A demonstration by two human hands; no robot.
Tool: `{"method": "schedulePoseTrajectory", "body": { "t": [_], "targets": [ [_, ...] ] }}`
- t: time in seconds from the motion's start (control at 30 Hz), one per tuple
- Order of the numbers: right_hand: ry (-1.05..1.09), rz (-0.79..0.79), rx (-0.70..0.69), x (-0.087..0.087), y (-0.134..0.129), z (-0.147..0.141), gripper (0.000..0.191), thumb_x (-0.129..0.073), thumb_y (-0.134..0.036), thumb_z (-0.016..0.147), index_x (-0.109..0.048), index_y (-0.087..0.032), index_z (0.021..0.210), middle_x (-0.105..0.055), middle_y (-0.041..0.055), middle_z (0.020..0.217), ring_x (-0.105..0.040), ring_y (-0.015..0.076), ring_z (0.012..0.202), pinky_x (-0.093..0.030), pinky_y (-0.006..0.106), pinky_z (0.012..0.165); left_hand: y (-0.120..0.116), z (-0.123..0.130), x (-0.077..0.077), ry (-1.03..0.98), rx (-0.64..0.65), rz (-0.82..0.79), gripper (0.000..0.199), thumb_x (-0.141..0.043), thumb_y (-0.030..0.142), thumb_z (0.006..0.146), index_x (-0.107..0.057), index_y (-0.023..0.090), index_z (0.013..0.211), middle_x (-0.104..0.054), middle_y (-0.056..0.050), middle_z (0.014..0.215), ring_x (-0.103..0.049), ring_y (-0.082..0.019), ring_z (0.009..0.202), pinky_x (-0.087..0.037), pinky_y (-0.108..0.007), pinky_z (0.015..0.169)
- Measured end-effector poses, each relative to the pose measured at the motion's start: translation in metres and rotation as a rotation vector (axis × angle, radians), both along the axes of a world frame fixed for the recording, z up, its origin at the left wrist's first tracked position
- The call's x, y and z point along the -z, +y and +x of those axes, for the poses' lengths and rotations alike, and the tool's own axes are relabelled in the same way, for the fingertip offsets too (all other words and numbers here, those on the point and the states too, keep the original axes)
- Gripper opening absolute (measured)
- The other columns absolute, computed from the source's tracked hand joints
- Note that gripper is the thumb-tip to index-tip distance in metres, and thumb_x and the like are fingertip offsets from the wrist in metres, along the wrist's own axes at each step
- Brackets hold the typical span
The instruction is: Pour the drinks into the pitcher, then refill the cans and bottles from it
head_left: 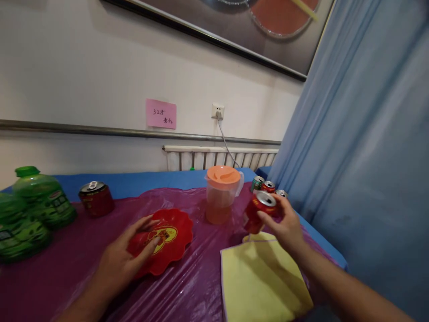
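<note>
My right hand (284, 223) grips an opened red drink can (256, 214), tilted a little, above the far end of a folded yellow cloth (264, 277). Over the left side of a red scalloped plate (182, 230) hovers my left hand (124, 255), its fingers apart and nothing in them; whether it touches the plate I cannot tell. Between and beyond the hands stands a clear plastic pitcher (217, 201) with an orange lid, part filled with amber liquid.
Green bottles (43, 197) and a dark red can (96, 199) stand at the left. Several more cans (268, 185) are at the back right, by a blue curtain (362, 134). Purple plastic sheeting (187, 286) covers the table. A cord (225, 141) hangs from the wall socket.
</note>
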State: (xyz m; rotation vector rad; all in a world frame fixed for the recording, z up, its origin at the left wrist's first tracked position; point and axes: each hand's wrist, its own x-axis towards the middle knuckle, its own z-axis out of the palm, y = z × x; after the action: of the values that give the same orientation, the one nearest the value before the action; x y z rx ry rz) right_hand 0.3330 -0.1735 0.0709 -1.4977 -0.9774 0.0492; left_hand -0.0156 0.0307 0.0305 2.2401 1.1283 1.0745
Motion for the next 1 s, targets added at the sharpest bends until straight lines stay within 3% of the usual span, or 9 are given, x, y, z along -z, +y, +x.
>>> {"method": "schedulePoseTrajectory", "body": {
  "t": [0.13, 0.3, 0.47, 0.77, 1.0],
  "targets": [
    [0.021, -0.091, 0.424, 0.032, -0.041, 0.071, 0.072, -0.081, -0.065, 0.062, -0.063, -0.018, 0.114, -0.073, 0.0119, 0.106, -0.068, 0.0283, 0.093, -0.053, 0.045, 0.087, 0.004, -0.002, -0.003, 0.057, -0.023, 0.019, 0.062, -0.06, 0.066, 0.083, -0.059, 0.029, 0.134, -0.078, -0.004, 0.118, -0.074, -0.03, 0.11, -0.058, -0.041, 0.099],
    [-0.011, -0.23, 0.621, 0.068, -0.059, 0.123, 0.082, -0.077, -0.071, 0.057, -0.064, -0.015, 0.115, -0.072, 0.0164, 0.11, -0.065, 0.0326, 0.097, -0.049, 0.048, 0.091, 0.009, -0.001, 0.002, 0.058, -0.069, 0.062, 0.058, -0.058, 0.065, 0.084, -0.061, 0.031, 0.131, -0.08, -0.002, 0.114, -0.076, -0.03, 0.104, -0.061, -0.04, 0.093],
    [0.0, -0.239, 0.645, 0.085, -0.054, 0.133, 0.085, -0.077, -0.073, 0.058, -0.064, -0.014, 0.118, -0.072, 0.0167, 0.106, -0.065, 0.0318, 0.092, -0.049, 0.047, 0.087, 0.015, -0.003, 0.003, 0.079, -0.065, 0.044, 0.057, -0.057, 0.065, 0.084, -0.064, 0.03, 0.127, -0.081, -0.002, 0.107, -0.077, -0.029, 0.1, -0.062, -0.037, 0.091],
    [-0.015, -0.191, 0.64, 0.094, -0.045, 0.138, 0.085, -0.075, -0.074, 0.06, -0.063, -0.014, 0.118, -0.071, 0.0173, 0.111, -0.065, 0.0317, 0.098, -0.05, 0.046, 0.09, 0.017, -0.003, 0.01, 0.051, -0.033, 0.032, 0.058, -0.056, 0.065, 0.084, -0.066, 0.026, 0.126, -0.081, -0.005, 0.108, -0.077, -0.029, 0.102, -0.06, -0.038, 0.093],
    [-0.029, -0.244, 0.665, 0.096, -0.042, 0.14, 0.087, -0.076, -0.074, 0.057, -0.064, -0.014, 0.118, -0.072, 0.0175, 0.109, -0.065, 0.0323, 0.095, -0.05, 0.047, 0.089, 0.007, -0.002, -0.004, 0.054, 0.024, 0.0, 0.052, -0.059, 0.058, 0.084, -0.067, 0.026, 0.124, -0.081, -0.004, 0.109, -0.077, -0.027, 0.101, -0.06, -0.037, 0.094]
  ]
}}
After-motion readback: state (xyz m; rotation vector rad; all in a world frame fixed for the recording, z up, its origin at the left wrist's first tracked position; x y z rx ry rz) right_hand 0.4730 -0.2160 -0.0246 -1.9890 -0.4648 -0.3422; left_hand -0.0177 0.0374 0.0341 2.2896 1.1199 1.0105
